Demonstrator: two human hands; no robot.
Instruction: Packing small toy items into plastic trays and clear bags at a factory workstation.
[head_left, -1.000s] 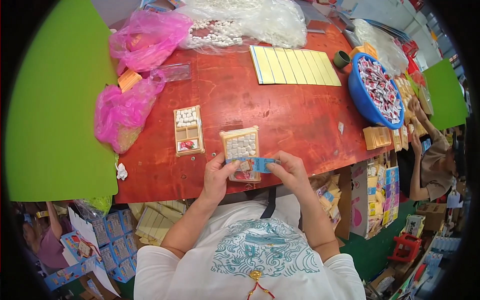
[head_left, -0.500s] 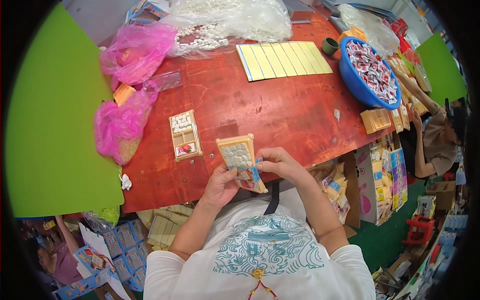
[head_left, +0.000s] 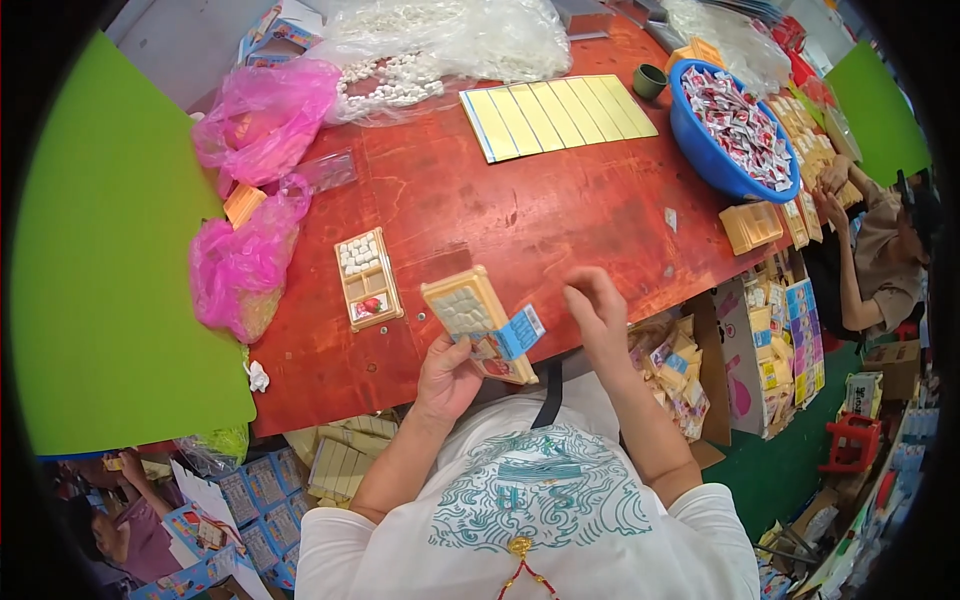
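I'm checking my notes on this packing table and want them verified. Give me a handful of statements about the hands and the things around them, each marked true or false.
1. The left hand holds a tan tray with a small blue packet on it. True.
2. The right hand grips the tray too. False: it is lifted clear of the tray, holding nothing.
3. A second tan tray, partly filled, lies flat on the red table. True.
4. The blue bowl is empty. False: it is full of small red and white wrapped pieces.
5. Yellow strips lie side by side on the table. True.
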